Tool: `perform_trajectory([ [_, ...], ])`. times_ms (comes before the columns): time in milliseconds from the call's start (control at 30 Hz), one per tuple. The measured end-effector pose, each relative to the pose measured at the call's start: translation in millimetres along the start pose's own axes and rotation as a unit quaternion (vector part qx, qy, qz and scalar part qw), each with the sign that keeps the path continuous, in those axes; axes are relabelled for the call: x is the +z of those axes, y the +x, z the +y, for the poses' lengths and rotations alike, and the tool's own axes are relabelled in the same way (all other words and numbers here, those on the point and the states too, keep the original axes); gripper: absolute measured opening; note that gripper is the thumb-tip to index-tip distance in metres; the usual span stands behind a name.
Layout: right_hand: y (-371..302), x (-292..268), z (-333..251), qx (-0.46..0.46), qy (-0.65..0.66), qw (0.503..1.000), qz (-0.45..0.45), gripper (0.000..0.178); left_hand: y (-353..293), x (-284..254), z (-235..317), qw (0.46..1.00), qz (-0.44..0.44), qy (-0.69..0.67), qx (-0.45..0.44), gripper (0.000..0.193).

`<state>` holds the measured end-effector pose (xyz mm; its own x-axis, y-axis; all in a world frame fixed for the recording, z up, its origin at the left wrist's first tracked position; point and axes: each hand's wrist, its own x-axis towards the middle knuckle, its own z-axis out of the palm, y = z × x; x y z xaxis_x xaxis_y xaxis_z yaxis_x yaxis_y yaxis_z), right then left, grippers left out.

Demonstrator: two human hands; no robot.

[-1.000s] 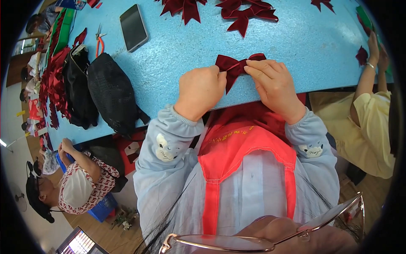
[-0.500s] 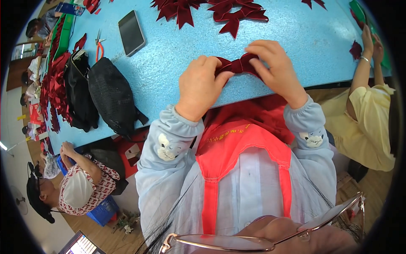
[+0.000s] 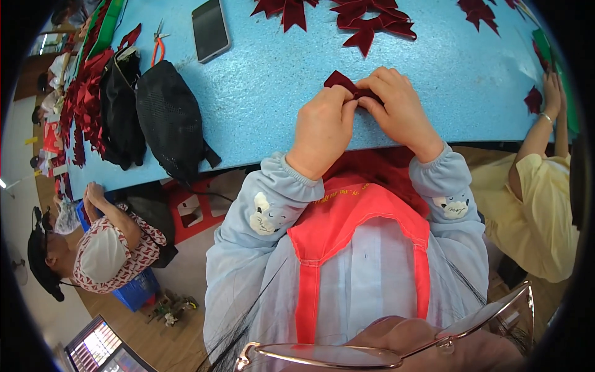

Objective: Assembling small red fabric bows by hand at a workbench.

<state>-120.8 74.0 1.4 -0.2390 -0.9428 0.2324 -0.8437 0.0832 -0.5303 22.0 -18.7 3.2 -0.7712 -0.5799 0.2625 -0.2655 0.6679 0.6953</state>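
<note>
A dark red velvet bow point(image 3: 340, 80) is pinched between my two hands, just above the near edge of the blue table. My left hand point(image 3: 323, 127) has its thumb and fingers closed at the bow's middle. From the other side, my right hand point(image 3: 396, 108) grips it with thumb and curled fingers. One pointed loop sticks up past the left fingers; much of the rest is hidden behind my hands. Beyond them lies a pile of finished-looking red velvet bows point(image 3: 375, 28), with another cluster point(image 3: 288, 12) beside it.
On the left of the blue table point(image 3: 260, 93) are a phone point(image 3: 211, 31), orange-handled snips point(image 3: 158, 46), a black mesh bag point(image 3: 168, 115) and a heap of red ribbon pieces point(image 3: 87, 99). People sit at left and right; one person's hands point(image 3: 553, 99) are near a green tray point(image 3: 561, 80).
My hands have drawn closer together on the bow, and the left has shifted right. The bow, earlier spread flat between them, is now tilted and more covered. The whole view has shifted slightly.
</note>
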Motion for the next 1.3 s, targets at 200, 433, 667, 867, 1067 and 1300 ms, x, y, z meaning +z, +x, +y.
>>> perform_trajectory([
  [200,-8,-5,-2,0.066,0.179,0.981,0.036,0.036,3,5,13,0.982,0.071,-0.175,-0.025,0.005],
  [433,-16,-11,-13,0.094,0.366,0.923,0.074,0.046,8,3,22,0.989,0.082,-0.106,0.066,0.004],
  [667,-23,-1,-17,0.08,0.332,0.931,0.131,0.049,3,11,17,0.956,0.031,-0.244,-0.159,0.009],
  [867,-26,-11,-13,0.09,0.37,0.92,0.095,0.053,9,1,24,0.782,-0.066,-0.529,-0.322,0.013],
  [1067,-29,-26,5,0.112,0.456,0.882,0.051,0.052,9,1,13,0.789,-0.105,-0.539,-0.277,0.018],
  [1300,-38,-21,18,0.171,0.382,0.899,0.127,0.047,-7,-13,17,0.875,-0.106,-0.336,-0.333,0.022],
])
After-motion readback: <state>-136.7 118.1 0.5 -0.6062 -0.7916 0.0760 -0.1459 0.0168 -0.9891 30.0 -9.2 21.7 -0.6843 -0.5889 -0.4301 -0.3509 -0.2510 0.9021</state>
